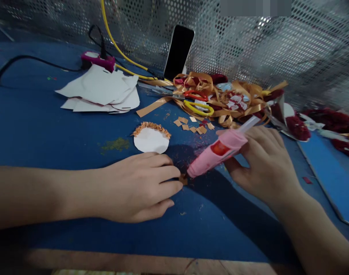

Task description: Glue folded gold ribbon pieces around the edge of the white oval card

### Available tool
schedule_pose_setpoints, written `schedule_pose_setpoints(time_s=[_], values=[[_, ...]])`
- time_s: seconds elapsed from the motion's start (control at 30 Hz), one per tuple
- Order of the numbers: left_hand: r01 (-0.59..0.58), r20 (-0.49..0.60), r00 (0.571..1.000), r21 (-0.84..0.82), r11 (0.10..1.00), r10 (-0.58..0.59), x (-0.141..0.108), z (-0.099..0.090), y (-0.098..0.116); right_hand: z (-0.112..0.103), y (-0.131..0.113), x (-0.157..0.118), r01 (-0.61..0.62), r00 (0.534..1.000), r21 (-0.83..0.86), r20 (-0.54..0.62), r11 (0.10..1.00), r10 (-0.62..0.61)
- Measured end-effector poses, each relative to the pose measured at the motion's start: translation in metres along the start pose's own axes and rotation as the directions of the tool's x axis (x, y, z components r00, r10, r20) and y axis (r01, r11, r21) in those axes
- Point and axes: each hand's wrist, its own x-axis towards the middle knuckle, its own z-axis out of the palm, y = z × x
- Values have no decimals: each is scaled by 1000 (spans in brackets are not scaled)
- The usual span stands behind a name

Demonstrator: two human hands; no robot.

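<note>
My right hand (263, 164) is wrapped round a pink glue gun (209, 156), with a clear glue stick (249, 124) poking out of its back end. The gun's tip points down and left, close to a small brown ribbon square (183, 179) on the table. At that square are the fingertips of my left hand (148, 187), closed on it, palm down. Just beyond the left hand lies a white paper disc (151, 140), its far rim edged with folded orange-brown ribbon pieces (151, 126).
Cut ribbon squares (193, 128) lie near scissors (199, 101) and a ribbon heap (234, 95). A phone (178, 51) leans on the mesh wall. White sheets (102, 89), a purple power socket (97, 61) and cables are at the back left; a blue board (332, 172) is at right.
</note>
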Motion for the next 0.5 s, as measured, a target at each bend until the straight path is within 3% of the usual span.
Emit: schedule_pose_setpoints(time_s=[0.13,0.27,0.37,0.5], values=[[-6,6,1000,-19,1000,6,1,0,-1,-9,-4,1,-48,997,-24,-64,999,47],[-31,-33,999,3,1000,31,2,-1,-1,-8,7,-2,-107,989,-28,-108,994,103],[-35,-49,998,33,999,37,2,0,-2,2,25,-7,-267,964,125,18,956,267],[-46,-79,996,50,998,49,2,1,-2,16,50,-13,-349,929,259,224,900,296]])
